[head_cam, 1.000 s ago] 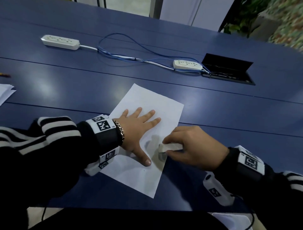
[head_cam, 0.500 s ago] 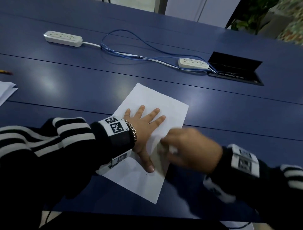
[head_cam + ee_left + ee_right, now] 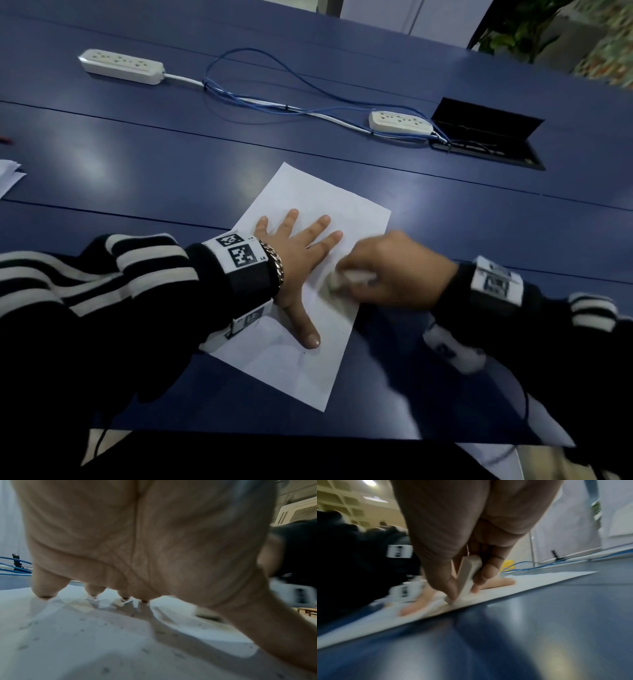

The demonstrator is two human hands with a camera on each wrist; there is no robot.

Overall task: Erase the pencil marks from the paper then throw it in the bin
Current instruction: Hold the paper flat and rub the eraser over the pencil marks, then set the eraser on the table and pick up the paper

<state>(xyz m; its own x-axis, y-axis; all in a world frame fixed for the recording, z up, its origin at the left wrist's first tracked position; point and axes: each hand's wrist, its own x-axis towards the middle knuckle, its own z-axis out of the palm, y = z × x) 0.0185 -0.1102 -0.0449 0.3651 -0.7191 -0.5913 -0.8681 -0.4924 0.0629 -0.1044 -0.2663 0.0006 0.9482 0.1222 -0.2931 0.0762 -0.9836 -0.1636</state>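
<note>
a blue table point(image 3: 171, 164) fills the view, with two power strips point(image 3: 120, 66) and a loop of blue cable point(image 3: 274, 102) far beyond my hands.

the paper point(image 3: 318, 205) lies flat on it, skewed, close to the near edge. my left hand point(image 3: 301, 253) is spread flat on the sheet, fingers straight, thumb pointing back toward me, pinning it. my right hand point(image 3: 394, 270) pinches the eraser point(image 3: 467, 577) between thumb and fingertips point(image 3: 489, 573). it stands tilted, only its lower corner touching the paper, just beside the sheet's right edge and right of my left thumb.

i judge i'm mid-rub. the right hand is smeared with motion blur, and dark crumbs speck the sheet under my left palm in the left wrist view. i can't make out any pencil marks from here, so i can't say how much is left.

to do this well i'd keep strokes short and run them away from the pinning hand, toward the free edge, so the sheet stretches rather than buckles. so near the edge, a stroke back toward the left hand could crease or tear it. i'd flatten the eraser a little for more contact, and slide the left hand closer whenever the rubbing spot shifts. no bin is in view.
</note>
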